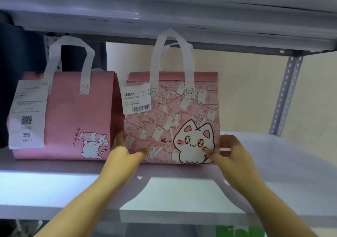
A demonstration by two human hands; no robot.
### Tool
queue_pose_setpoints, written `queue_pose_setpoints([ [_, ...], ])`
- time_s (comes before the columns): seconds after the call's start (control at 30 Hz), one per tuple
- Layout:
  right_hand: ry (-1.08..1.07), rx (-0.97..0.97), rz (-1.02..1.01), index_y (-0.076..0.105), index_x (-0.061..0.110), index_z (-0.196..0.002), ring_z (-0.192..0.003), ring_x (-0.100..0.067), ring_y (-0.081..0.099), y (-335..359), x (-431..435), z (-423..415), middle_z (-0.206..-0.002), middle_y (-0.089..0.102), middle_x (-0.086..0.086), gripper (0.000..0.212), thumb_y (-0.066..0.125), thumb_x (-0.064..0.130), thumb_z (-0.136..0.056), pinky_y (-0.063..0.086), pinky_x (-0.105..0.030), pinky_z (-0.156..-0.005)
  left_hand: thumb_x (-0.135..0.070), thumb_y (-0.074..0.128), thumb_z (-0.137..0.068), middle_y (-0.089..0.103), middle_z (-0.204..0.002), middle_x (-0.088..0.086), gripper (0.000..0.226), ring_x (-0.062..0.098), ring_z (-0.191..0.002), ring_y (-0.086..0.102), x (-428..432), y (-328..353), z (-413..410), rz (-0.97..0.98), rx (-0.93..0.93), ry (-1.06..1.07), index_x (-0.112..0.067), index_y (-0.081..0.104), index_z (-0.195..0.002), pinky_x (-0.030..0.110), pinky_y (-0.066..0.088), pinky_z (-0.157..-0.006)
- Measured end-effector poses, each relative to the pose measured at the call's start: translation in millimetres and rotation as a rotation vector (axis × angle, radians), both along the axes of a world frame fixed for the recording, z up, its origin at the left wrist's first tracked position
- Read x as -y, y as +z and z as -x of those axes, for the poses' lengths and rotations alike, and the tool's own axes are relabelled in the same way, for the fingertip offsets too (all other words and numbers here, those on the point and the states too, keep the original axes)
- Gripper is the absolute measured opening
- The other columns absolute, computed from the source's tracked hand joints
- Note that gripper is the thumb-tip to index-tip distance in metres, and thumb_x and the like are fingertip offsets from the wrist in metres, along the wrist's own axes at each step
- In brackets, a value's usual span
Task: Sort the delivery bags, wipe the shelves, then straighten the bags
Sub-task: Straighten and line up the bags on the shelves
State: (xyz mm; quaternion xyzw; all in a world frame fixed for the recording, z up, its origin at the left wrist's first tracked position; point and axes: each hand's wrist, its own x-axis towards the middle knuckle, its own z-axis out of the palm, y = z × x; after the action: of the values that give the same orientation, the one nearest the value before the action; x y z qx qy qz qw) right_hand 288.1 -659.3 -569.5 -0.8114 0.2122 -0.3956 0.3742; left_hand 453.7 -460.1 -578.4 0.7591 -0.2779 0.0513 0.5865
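Hands: left hand [122, 153], right hand [231, 151] grip boxy matte patterned pink bag [173, 120] corners, fingers half-curled; smooth shelf [73, 182].

Just one head-worn wide-angle view here, looking straight into the shelf [54, 182] from close up, tilted slightly upward so the upper shelf's underside [164, 9] shows.

Bare shelf [284, 164] open right of the patterned bag [182, 120], plain pink bag [73, 116] pressed against its left (no gap), upper shelf [164, 18] close overhead
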Motion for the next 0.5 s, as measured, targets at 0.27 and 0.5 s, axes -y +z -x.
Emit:
queue_pose_setpoints([
  [0.27,-0.097,0.037,0.025,0.049,0.028,-0.111,-0.100,-0.012,0.058,4.3,2.8,2.2,-0.107,0.061,0.014,0.041,0.070,0.042,-0.078,0.047,-0.030,-0.077,-0.029,0.071,-0.077,0.061,-0.117,0.007,0.072,0.027,-0.103,0.058,-2.1,-3.8,-2.3,0.019,0.031,0.043,-0.021,0.032,-0.137,0.032,0.046,-0.081],
  [0.5,-0.092,0.266,0.183,0.049,0.036,-0.096,-0.090,0.000,0.058,28.8,-27.5,12.9,-0.097,0.058,0.020,0.022,0.065,0.036,-0.081,0.045,-0.015,-0.064,-0.035,0.068,-0.078,0.044,-0.117,0.003,0.057,0.014,-0.093,0.050,-18.5,9.5,26.8,0.059,0.179,0.179,-0.018,0.041,-0.125,0.029,0.040,-0.082],
])
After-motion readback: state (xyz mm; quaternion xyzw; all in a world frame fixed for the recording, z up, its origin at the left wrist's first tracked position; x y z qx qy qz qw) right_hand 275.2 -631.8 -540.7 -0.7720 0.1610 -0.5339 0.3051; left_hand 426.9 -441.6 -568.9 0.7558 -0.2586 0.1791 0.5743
